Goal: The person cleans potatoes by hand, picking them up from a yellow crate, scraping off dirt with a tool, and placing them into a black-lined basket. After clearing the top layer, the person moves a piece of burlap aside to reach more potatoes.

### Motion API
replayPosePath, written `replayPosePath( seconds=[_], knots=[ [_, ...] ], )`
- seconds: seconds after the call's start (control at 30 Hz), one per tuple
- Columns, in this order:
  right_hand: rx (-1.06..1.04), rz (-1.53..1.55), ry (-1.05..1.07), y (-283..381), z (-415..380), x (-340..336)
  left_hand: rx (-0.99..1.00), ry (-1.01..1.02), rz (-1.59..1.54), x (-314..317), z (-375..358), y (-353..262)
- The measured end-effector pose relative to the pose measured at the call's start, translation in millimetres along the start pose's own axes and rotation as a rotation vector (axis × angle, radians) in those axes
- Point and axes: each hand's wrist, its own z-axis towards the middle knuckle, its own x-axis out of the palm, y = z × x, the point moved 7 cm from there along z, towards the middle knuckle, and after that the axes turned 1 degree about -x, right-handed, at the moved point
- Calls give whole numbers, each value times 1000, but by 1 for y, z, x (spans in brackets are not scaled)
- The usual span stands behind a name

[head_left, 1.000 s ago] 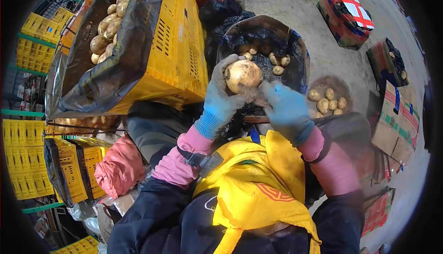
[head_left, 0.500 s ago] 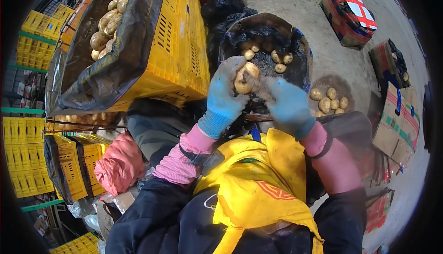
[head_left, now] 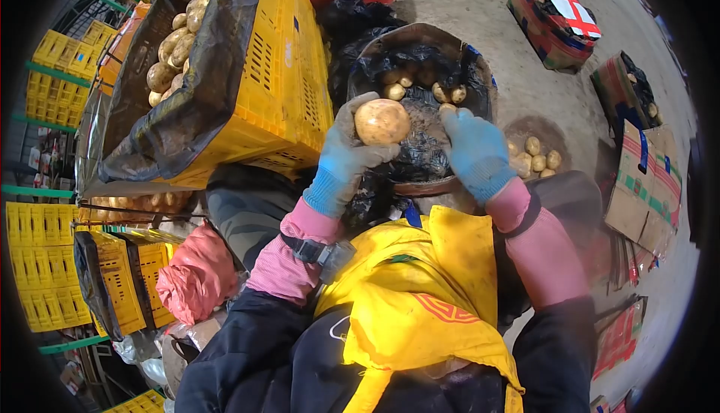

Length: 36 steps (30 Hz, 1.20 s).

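Observation:
My left hand (head_left: 341,154), in a blue and grey glove, is closed around a large pale potato (head_left: 382,122). It holds the potato over the near left side of a round container (head_left: 484,76) lined with black plastic. My right hand (head_left: 476,151), gloved the same way, is over the container's right side with its fingers stretched forward. Its fingertips overlap a small potato (head_left: 448,106) in this view. More small potatoes, such as one on the left (head_left: 394,91) and one on the right (head_left: 458,94), lie on the plastic inside.
On my left stands a tall yellow crate (head_left: 277,61), with large potatoes (head_left: 180,49) in its dark lining. Several potatoes (head_left: 538,163) sit in a basket at right. Taped boxes (head_left: 555,19) and flattened cardboard (head_left: 641,188) lie farther right. A pink sack (head_left: 196,274) is at lower left.
My right hand has come away from the large potato and moved right. My left hand keeps the potato, which has turned to show a broader face, and has shifted slightly left.

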Motion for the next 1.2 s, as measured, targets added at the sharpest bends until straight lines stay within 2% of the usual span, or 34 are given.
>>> replayPosePath(
  seconds=[0.03, 0.23, 0.33, 0.4, 0.43, 0.47, 0.5, 0.53, 0.57, 0.63, 0.7, 0.77, 0.8, 0.83, 0.87, 0.9, 0.93, 1.0, 1.03, 1.07, 1.1, 1.17, 1.2],
  knots=[
    [26, -52, -5, -5, 1, 0, 12, -11, 13, 0, 0, 0],
    [-144, 36, -48, 30, -8, -15, 38, 5, 151, 3, -1, 0],
    [-6, 73, 23, -25, 9, 13, 49, 49, 134, 11, -10, -6],
    [-69, 242, -207, -33, 6, 2, 128, 13, 169, 22, -26, -38],
    [-268, 306, -363, -43, 10, 18, 232, -11, 296, 21, -38, -67],
    [-54, 676, -196, -32, 12, 0, 268, -54, 269, 15, -52, -96],
    [-27, 585, -143, -29, 11, -4, 299, -87, 235, 13, -62, -126],
    [-24, 622, -204, -30, 4, -8, 369, -119, 134, 9, -74, -164],
    [-22, 662, -158, -26, 1, -16, 464, -159, 183, -6, -78, -196],
    [-25, 701, -158, -15, -4, -36, 410, -193, 151, -23, -83, -254],
    [-28, 736, -114, -16, -3, -40, 401, -172, 278, -37, -67, -302],
    [38, 901, -23, -15, 1, -31, 297, -177, 430, -94, -18, -325],
    [79, 981, 26, -15, 3, -27, 166, -207, 320, -122, 10, -328],
    [14, 940, -43, -13, 7, -36, 20, -232, 208, -136, 33, -329],
    [-28, 897, -104, -14, 11, -46, 64, -237, 200, -146, 55, -348],
    [-39, 848, -149, -22, 9, -49, 77, -235, 185, -146, 78, -341],
    [-6, 851, -294, -40, 8, -47, 114, -106, 127, -66, 54, -330],
    [147, 1085, -308, -68, 13, -49, 500, 206, 296, -5, 67, -315],
    [254, 1333, -194, -70, 16, -69, 472, 237, 261, 46, 52, -272],
    [291, 1414, -178, -78, 15, -84, 460, 271, 233, 93, 35, -231],
    [315, 1492, -174, -86, 17, -96, 188, 296, 426, 88, 56, -158],
    [392, 1621, -252, -97, 14, -104, 77, 366, 369, 114, 59, -34],
    [429, 1681, -296, -100, 12, -105, -427, 238, 92, 77, 64, 72]
  ],
)
